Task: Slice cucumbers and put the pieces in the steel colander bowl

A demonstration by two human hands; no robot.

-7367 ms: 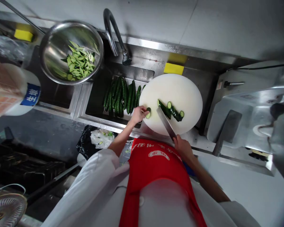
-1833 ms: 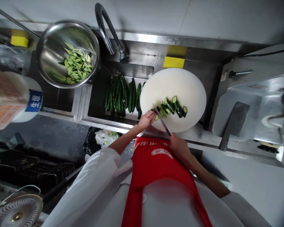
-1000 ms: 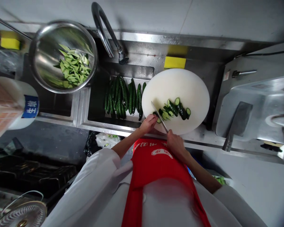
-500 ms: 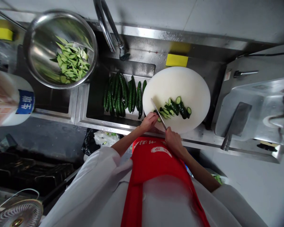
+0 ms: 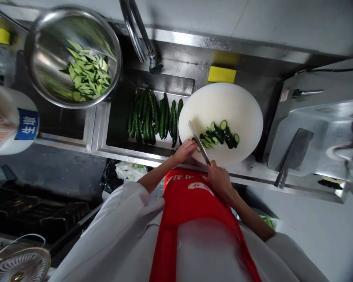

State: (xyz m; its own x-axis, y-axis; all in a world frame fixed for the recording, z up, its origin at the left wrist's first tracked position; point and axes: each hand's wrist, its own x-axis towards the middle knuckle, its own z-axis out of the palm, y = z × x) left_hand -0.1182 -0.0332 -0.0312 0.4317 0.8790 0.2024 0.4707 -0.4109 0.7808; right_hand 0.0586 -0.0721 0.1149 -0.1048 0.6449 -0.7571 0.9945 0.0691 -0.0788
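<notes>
Two hands work mid-frame: right hand (image 5: 220, 181) clamped on the knife (image 5: 199, 142), left hand (image 5: 186, 150) apparently pinning a cucumber piece (image 5: 197, 148) on the cutting board (image 5: 223, 102).

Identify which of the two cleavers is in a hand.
The cleaver over the white board, held by the right hand, blade beside the cucumber pieces that the left hand steadies. The other cleaver lies untouched on the steel counter.
</notes>
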